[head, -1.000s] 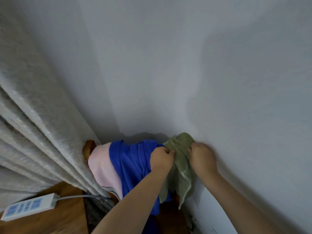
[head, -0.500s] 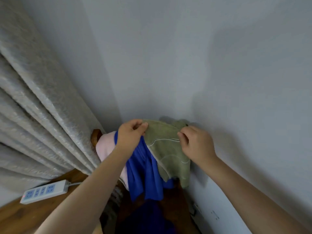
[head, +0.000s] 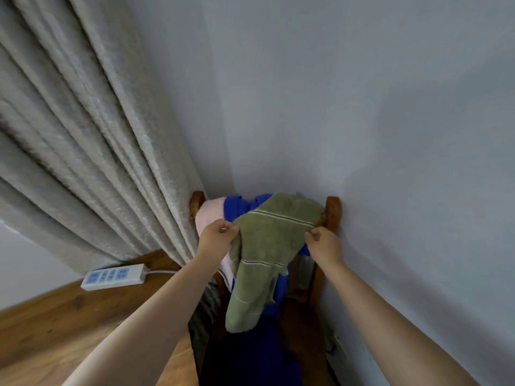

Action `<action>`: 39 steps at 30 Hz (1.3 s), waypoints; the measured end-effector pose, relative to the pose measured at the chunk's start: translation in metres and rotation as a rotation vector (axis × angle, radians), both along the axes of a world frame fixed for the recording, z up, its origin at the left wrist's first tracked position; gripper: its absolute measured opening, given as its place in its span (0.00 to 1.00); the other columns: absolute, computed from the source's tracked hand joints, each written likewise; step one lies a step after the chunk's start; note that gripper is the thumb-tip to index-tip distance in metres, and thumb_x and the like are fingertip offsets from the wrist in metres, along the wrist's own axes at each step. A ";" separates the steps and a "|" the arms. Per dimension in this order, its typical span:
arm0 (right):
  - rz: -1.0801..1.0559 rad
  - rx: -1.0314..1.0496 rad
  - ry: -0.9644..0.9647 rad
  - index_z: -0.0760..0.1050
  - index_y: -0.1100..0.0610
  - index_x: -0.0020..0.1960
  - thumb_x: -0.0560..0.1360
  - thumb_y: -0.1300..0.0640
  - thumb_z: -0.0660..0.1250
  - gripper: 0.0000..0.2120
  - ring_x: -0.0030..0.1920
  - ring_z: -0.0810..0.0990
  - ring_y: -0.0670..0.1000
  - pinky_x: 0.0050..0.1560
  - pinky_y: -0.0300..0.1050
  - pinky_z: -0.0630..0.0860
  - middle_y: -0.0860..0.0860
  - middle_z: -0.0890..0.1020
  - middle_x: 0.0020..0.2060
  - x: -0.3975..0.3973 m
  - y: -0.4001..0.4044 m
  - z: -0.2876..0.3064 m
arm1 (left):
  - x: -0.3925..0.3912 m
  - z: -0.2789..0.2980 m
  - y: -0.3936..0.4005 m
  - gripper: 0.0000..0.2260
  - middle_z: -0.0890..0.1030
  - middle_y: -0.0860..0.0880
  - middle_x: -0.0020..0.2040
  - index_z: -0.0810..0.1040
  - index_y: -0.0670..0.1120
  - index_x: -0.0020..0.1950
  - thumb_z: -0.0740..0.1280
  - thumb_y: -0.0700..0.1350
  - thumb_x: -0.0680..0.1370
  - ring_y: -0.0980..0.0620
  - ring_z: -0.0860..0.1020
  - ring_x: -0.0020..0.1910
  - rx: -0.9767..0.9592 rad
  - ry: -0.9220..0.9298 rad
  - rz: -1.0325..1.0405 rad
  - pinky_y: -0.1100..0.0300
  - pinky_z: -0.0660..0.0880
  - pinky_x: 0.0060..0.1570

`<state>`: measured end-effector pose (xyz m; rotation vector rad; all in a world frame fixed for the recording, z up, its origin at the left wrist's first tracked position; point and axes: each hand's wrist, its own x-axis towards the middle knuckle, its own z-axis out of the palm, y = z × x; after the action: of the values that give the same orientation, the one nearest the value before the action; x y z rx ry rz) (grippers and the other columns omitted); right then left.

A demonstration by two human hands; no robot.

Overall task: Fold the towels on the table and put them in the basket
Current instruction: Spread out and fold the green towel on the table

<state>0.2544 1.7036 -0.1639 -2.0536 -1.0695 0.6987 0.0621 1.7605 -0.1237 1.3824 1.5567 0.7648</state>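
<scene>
The single head view looks down into a room corner where pale grey walls meet. In the lower centre of the frame, an olive-green terry towel with thin pale stripes (head: 267,246) hangs over the top rail of a reddish-brown wooden rack (head: 333,213) standing against the wall. The left hand (head: 216,239) pinches the towel's left edge between thumb and curled fingers, and the right hand (head: 324,242) pinches its right edge the same way; the two grips sit apart, seemingly to spread the cloth flat and lift it off the rail for folding. The towel's lower half droops loose toward the bottom of the frame. Behind and beneath it on the same rail lie a bright blue towel (head: 237,206) and, to its left, a pale pink towel (head: 210,213), both partly covered and likely waiting their turn. A heavy grey-beige textured curtain (head: 92,140) fills the left side of the frame and falls against the rack's left post. At lower left, a white power strip with blue sockets (head: 114,276) rests on a brown wooden tabletop (head: 55,324), its cord running toward the curtain. No basket shows anywhere in the frame, so no towel appears folded or stowed yet.
</scene>
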 end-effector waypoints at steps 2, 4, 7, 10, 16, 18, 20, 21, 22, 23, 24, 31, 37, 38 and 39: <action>-0.070 -0.056 0.131 0.75 0.66 0.56 0.78 0.54 0.61 0.16 0.55 0.77 0.60 0.45 0.42 0.69 0.58 0.79 0.48 -0.001 0.003 -0.003 | -0.004 0.003 0.004 0.14 0.76 0.46 0.36 0.71 0.49 0.32 0.64 0.41 0.77 0.47 0.73 0.42 0.039 0.093 -0.024 0.59 0.68 0.41; -0.102 -0.089 0.240 0.76 0.66 0.43 0.77 0.53 0.62 0.15 0.49 0.77 0.59 0.42 0.42 0.66 0.58 0.79 0.40 -0.004 0.005 -0.004 | -0.005 0.009 0.005 0.12 0.77 0.43 0.40 0.72 0.49 0.32 0.65 0.41 0.76 0.47 0.74 0.44 0.071 0.153 -0.048 0.59 0.68 0.44; -0.174 -0.082 0.390 0.77 0.68 0.42 0.76 0.58 0.63 0.13 0.49 0.77 0.59 0.44 0.46 0.71 0.59 0.79 0.40 -0.009 0.008 0.002 | -0.004 0.019 0.005 0.05 0.78 0.43 0.42 0.79 0.42 0.41 0.66 0.41 0.76 0.47 0.75 0.45 0.098 0.235 -0.074 0.61 0.67 0.45; -0.271 0.029 0.455 0.75 0.75 0.51 0.75 0.63 0.65 0.14 0.53 0.78 0.64 0.55 0.56 0.74 0.67 0.80 0.51 -0.009 0.008 0.010 | -0.003 0.025 0.005 0.09 0.80 0.43 0.44 0.81 0.37 0.50 0.66 0.42 0.76 0.48 0.75 0.45 0.133 0.289 -0.079 0.63 0.65 0.44; -0.146 0.255 0.012 0.69 0.62 0.29 0.75 0.61 0.64 0.16 0.33 0.70 0.53 0.30 0.40 0.59 0.52 0.70 0.27 0.011 0.004 0.053 | 0.006 0.039 0.015 0.09 0.79 0.42 0.47 0.80 0.34 0.51 0.67 0.39 0.75 0.47 0.76 0.49 0.211 0.188 -0.019 0.64 0.65 0.45; -0.113 0.368 -0.153 0.69 0.61 0.27 0.75 0.62 0.64 0.17 0.35 0.69 0.54 0.34 0.45 0.56 0.52 0.70 0.28 0.017 0.011 0.084 | 0.015 0.053 0.022 0.08 0.80 0.43 0.43 0.81 0.34 0.49 0.67 0.38 0.75 0.48 0.76 0.46 0.293 0.146 -0.006 0.63 0.66 0.45; -0.087 0.496 -0.280 0.75 0.68 0.33 0.74 0.63 0.66 0.13 0.37 0.73 0.58 0.38 0.46 0.61 0.60 0.75 0.32 0.018 0.024 0.116 | 0.025 0.075 0.028 0.07 0.78 0.46 0.40 0.81 0.34 0.48 0.67 0.38 0.75 0.52 0.74 0.43 0.375 0.087 0.022 0.64 0.66 0.44; -0.076 0.535 -0.327 0.76 0.69 0.35 0.73 0.62 0.66 0.12 0.37 0.75 0.60 0.38 0.46 0.63 0.63 0.77 0.33 0.015 0.028 0.128 | 0.029 0.085 0.029 0.08 0.78 0.47 0.40 0.81 0.34 0.48 0.67 0.38 0.75 0.52 0.74 0.42 0.397 0.062 0.032 0.64 0.66 0.44; -0.055 0.575 -0.382 0.77 0.69 0.35 0.72 0.62 0.65 0.12 0.37 0.76 0.61 0.38 0.45 0.65 0.64 0.77 0.33 0.010 0.033 0.145 | 0.029 0.100 0.030 0.08 0.78 0.47 0.41 0.81 0.35 0.48 0.67 0.39 0.76 0.52 0.74 0.42 0.433 0.027 0.065 0.64 0.67 0.44; -0.025 0.617 -0.443 0.78 0.69 0.36 0.72 0.61 0.65 0.12 0.37 0.76 0.61 0.38 0.44 0.65 0.64 0.77 0.33 0.004 0.036 0.158 | 0.028 0.113 0.029 0.08 0.78 0.46 0.41 0.81 0.36 0.49 0.66 0.39 0.76 0.52 0.74 0.42 0.469 -0.003 0.095 0.64 0.67 0.45; 0.005 0.656 -0.491 0.78 0.68 0.36 0.71 0.61 0.65 0.11 0.38 0.77 0.62 0.38 0.45 0.65 0.64 0.78 0.34 -0.004 0.037 0.172 | 0.023 0.126 0.027 0.07 0.78 0.46 0.42 0.81 0.36 0.49 0.66 0.39 0.76 0.52 0.74 0.43 0.498 -0.031 0.126 0.63 0.68 0.45; 0.207 0.813 -0.578 0.77 0.67 0.43 0.74 0.62 0.64 0.08 0.44 0.75 0.61 0.44 0.48 0.66 0.62 0.77 0.41 -0.101 0.022 0.237 | -0.080 0.172 -0.010 0.03 0.75 0.53 0.34 0.77 0.44 0.43 0.65 0.39 0.77 0.54 0.73 0.37 0.633 -0.136 0.336 0.67 0.71 0.38; 0.407 0.778 -0.564 0.74 0.67 0.51 0.77 0.60 0.59 0.11 0.53 0.74 0.61 0.51 0.51 0.67 0.62 0.78 0.50 -0.222 -0.009 0.252 | -0.218 0.189 -0.073 0.04 0.75 0.51 0.33 0.81 0.41 0.47 0.67 0.40 0.75 0.56 0.72 0.34 0.719 -0.012 0.500 0.69 0.70 0.36; 0.428 0.749 -0.562 0.74 0.67 0.51 0.77 0.60 0.59 0.11 0.54 0.74 0.61 0.51 0.51 0.68 0.62 0.78 0.51 -0.243 -0.015 0.251 | -0.239 0.190 -0.083 0.06 0.77 0.48 0.36 0.81 0.39 0.48 0.68 0.40 0.75 0.53 0.73 0.37 0.706 0.031 0.508 0.63 0.70 0.40; 0.451 0.710 -0.559 0.74 0.67 0.52 0.77 0.60 0.58 0.11 0.54 0.74 0.62 0.52 0.51 0.69 0.62 0.78 0.52 -0.272 -0.024 0.246 | -0.269 0.188 -0.100 0.07 0.78 0.45 0.38 0.81 0.38 0.49 0.68 0.40 0.74 0.51 0.73 0.40 0.687 0.074 0.525 0.58 0.71 0.44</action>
<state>-0.0174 1.6793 0.0819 -1.4037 -1.8133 -0.1019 -0.2071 1.6606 0.0642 1.4805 1.8299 1.7045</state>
